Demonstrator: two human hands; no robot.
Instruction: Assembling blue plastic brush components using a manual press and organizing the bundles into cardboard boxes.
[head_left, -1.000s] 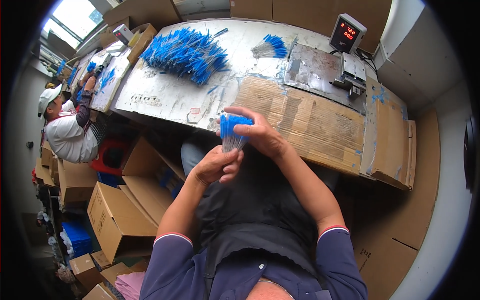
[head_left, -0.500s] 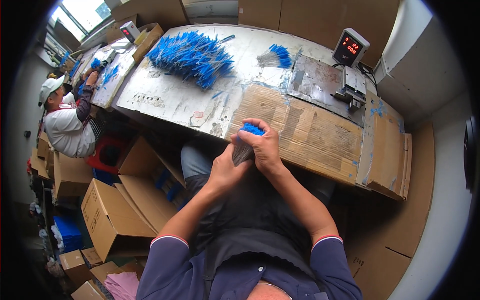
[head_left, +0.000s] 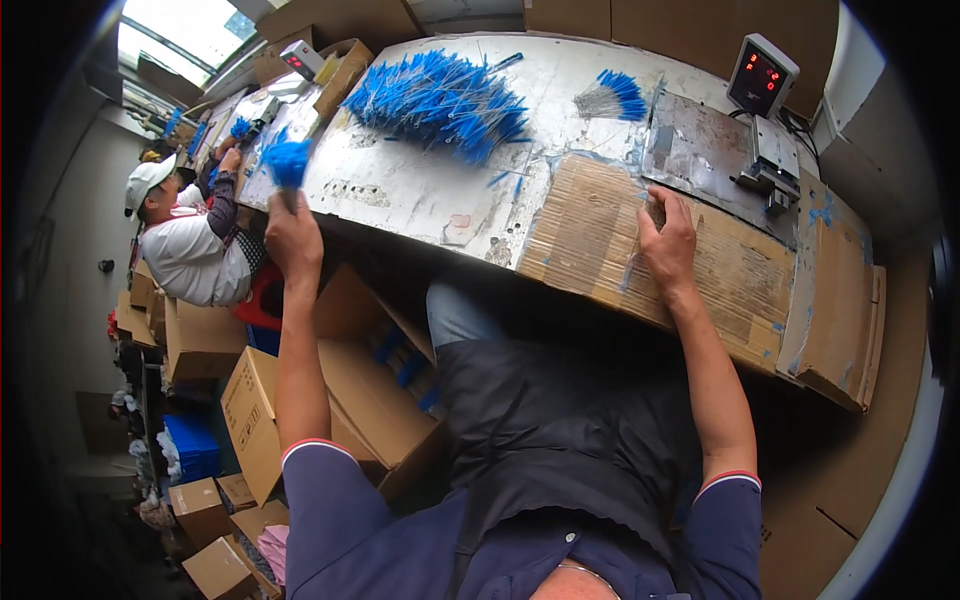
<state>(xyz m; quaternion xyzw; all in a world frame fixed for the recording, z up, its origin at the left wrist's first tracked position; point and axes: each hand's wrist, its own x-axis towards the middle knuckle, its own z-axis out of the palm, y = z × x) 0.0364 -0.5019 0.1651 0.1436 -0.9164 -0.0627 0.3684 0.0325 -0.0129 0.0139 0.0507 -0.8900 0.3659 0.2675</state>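
Red digits glow on the digital display (head_left: 762,78), and dark print marks the side of a cardboard carton (head_left: 243,385). The bundle of thin blue-tipped sticks (head_left: 287,163) has bright blue, slightly blurred ends fanning above pale stems. Its long axis runs away from the person, blue ends foremost, left of the blue-tipped pile (head_left: 435,105). The left hand (head_left: 294,237) grips the stems; well apart, the right hand (head_left: 668,238), loosely curled, holds nothing visible over the corrugated cardboard sheet (head_left: 585,240).

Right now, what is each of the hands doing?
Left hand: closed, holding a bundle of blue-tipped grey sticks.
Right hand: partly open, apparently empty, over flat brown cardboard.
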